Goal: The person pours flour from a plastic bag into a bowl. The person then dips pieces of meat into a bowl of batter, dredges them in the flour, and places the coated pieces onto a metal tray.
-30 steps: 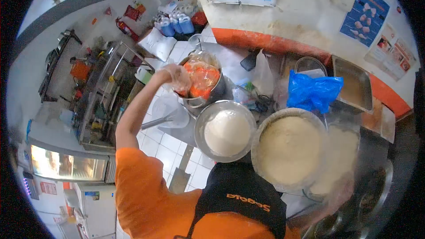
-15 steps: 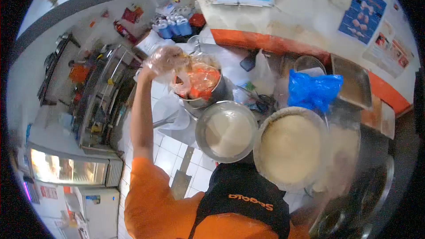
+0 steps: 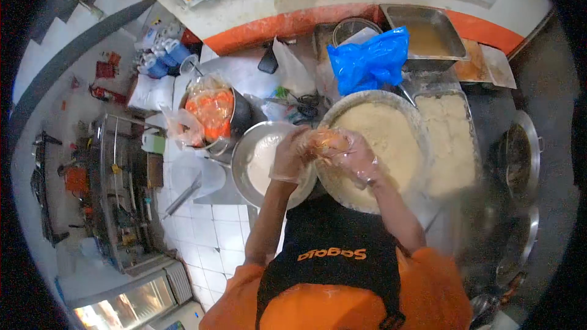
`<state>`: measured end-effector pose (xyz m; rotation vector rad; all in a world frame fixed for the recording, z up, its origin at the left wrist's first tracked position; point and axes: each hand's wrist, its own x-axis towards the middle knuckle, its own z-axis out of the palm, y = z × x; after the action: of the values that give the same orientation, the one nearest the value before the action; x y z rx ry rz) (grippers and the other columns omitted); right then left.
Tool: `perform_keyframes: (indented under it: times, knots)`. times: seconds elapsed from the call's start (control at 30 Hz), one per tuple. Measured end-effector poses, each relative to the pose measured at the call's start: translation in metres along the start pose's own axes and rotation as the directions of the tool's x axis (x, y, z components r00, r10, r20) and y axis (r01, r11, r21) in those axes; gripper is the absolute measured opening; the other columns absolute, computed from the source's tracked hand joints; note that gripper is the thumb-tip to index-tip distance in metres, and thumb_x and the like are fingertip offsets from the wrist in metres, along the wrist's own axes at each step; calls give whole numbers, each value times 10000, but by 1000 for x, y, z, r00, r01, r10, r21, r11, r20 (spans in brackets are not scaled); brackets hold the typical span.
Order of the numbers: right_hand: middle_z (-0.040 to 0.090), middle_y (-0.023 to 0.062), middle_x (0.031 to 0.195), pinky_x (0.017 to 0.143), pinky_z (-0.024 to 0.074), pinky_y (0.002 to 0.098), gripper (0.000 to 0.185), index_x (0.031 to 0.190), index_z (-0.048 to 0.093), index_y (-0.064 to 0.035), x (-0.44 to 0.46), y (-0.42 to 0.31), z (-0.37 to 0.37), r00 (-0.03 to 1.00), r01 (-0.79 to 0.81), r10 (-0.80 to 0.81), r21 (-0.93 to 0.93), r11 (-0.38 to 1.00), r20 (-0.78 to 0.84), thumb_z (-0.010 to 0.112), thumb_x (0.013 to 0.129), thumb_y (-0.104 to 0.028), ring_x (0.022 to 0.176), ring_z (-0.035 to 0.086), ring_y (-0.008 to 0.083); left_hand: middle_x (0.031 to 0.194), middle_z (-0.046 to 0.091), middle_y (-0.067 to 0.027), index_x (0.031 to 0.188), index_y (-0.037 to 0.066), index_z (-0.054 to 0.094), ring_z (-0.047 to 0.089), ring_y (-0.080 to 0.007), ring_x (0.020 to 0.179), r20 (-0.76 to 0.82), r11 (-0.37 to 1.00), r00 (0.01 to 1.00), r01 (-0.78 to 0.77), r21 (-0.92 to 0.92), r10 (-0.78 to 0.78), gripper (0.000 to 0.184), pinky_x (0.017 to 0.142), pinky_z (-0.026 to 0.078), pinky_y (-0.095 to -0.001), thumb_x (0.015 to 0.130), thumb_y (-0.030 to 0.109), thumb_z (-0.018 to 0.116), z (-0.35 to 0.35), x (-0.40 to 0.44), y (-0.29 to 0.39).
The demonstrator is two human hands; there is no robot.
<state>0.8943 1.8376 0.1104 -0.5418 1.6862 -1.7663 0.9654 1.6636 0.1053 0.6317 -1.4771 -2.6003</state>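
Observation:
My left hand (image 3: 290, 157) and my right hand (image 3: 361, 160), both in clear plastic gloves, are closed around an orange marinated piece of meat (image 3: 330, 140). Its exact cut is hidden by the fingers. They hold it above the near rims of two vessels. Under my left hand is a metal bowl (image 3: 239, 174) of pale, creamy batter. Below my right hand stands a wide basin (image 3: 422, 140) heaped with off-white flour. Farther left, a deep metal pot (image 3: 243, 116) is lined with a clear bag holding orange-red marinated pieces (image 3: 211, 113).
A long tray of flour (image 3: 449, 140) lies right of the basin, beside large round metal pans (image 3: 520, 153). Behind are a blue plastic bag (image 3: 370, 61) and a metal tray (image 3: 431, 33) of liquid. At left, a whisk (image 3: 183, 198) leans in a translucent container (image 3: 211, 174).
My left hand has moved from the marinade pot to above the batter bowl and flour basin. My right hand, blurred at the right before, has joined it; the view has turned.

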Motion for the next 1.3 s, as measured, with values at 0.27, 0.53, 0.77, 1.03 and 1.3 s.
perform_keyframes:
  times: [0.27,0.53,0.77,1.03,1.3]
  knots:
    - [688,15,972,802,529,254,244,1097,683,-19,-2,2,-3,993,-108,100,144,984,59,739,898,-147,928,619,86,1016,692,-47,1191,-40,656,626,-122,875,125,951,989,-118,286,85,360,793,522,-281,949,224,696,-14,-18,-15]
    - [692,32,1005,772,528,251,266,1116,674,-1,-9,-15,18,999,-29,29,37,999,-16,747,892,-124,894,635,96,977,694,-57,1110,-5,648,642,-111,850,-28,991,998,-50,126,54,223,647,528,-226,1000,186,615,-6,-26,-20]
    - [687,39,984,807,520,241,542,1300,587,5,-8,-24,15,979,205,-202,-139,969,36,768,789,10,885,636,98,966,672,-54,1117,34,618,643,-139,828,12,998,1000,2,-63,-1,238,664,551,-274,971,216,666,-6,-30,-17]
    - [611,112,1208,918,518,290,635,1426,463,13,1,6,18,992,106,-77,350,931,-98,667,828,86,1086,610,171,961,672,-28,1040,63,627,642,-127,815,-264,995,960,-77,70,93,152,632,517,-263,936,152,694,-21,-25,-13]
    - [670,79,1138,889,539,281,417,1325,549,4,-4,-5,28,997,42,-20,301,953,-76,667,927,-39,1012,640,141,1066,658,-55,1252,24,601,654,-160,899,-88,995,995,46,86,-39,452,714,548,-281,912,289,739,-9,-32,1]
